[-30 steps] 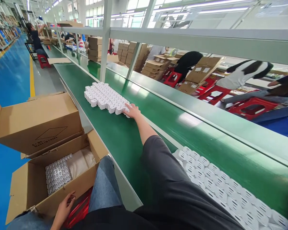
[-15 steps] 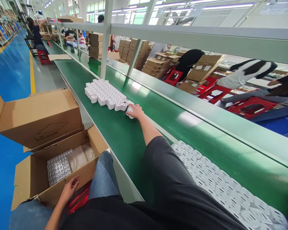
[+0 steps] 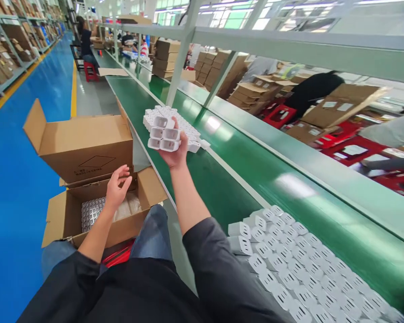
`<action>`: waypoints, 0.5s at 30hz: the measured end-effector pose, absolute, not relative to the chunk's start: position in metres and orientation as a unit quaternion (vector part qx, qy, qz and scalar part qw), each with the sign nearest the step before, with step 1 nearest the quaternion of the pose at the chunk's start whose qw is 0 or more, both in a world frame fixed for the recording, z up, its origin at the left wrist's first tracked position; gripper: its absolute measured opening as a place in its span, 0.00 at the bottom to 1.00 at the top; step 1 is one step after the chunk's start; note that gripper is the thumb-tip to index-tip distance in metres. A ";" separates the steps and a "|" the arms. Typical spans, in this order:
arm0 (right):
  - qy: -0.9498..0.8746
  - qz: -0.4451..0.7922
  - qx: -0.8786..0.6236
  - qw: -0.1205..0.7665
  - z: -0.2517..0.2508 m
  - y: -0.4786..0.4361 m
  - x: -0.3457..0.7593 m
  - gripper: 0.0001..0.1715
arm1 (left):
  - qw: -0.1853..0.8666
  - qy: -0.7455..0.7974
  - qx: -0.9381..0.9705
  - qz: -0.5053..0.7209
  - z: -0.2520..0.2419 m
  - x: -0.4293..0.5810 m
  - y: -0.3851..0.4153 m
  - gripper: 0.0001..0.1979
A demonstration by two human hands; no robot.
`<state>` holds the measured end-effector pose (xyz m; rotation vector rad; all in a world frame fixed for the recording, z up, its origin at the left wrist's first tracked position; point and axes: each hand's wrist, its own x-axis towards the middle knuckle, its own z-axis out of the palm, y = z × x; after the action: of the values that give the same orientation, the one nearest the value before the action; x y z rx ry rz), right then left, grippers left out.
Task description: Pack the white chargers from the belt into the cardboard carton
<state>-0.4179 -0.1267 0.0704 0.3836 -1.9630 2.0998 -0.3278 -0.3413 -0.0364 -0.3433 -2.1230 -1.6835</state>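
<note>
My right hand (image 3: 177, 152) is closed around a cluster of several white plastic charger housings (image 3: 164, 134), lifted above the green bench. Their hollow ends face me. Behind them, a block of more white housings (image 3: 185, 128) stands on the bench, partly hidden by the hand and its load. My left hand (image 3: 117, 187) is raised over the open cardboard box (image 3: 69, 215), fingers apart and nothing in it. Inside that box, rows of small housings (image 3: 93, 210) lie beside translucent plastic wrapping (image 3: 129, 206).
A large group of slotted white housings (image 3: 309, 264) covers the bench at lower right. The green bench (image 3: 215, 188) runs away from me, with a metal frame post (image 3: 183, 58) rising from it. Cardboard stacks (image 3: 166, 58), red stools (image 3: 350, 146) and people are beyond.
My right hand has lifted several housings off the bench and drawn them toward me. My left hand has risen from the box's near edge to above the box. The view has shifted left.
</note>
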 end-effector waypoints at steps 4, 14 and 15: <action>-0.521 0.845 0.125 -0.005 0.026 -0.220 -0.377 0.45 | 0.357 -0.787 -0.167 -0.474 0.010 -0.309 -0.362 0.22; -0.414 0.886 0.055 -0.201 -0.060 -0.285 -0.311 0.38 | 0.237 -0.934 -0.221 -0.152 0.008 -0.256 -0.434 0.25; -0.410 0.885 0.047 -0.214 -0.065 -0.287 -0.307 0.38 | 0.226 -0.940 -0.218 -0.134 0.004 -0.255 -0.436 0.22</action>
<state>-0.3075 -0.2873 -0.0653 0.1712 -1.4990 3.2392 -0.2550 -0.4359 0.0040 -0.5999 -2.5905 -0.3698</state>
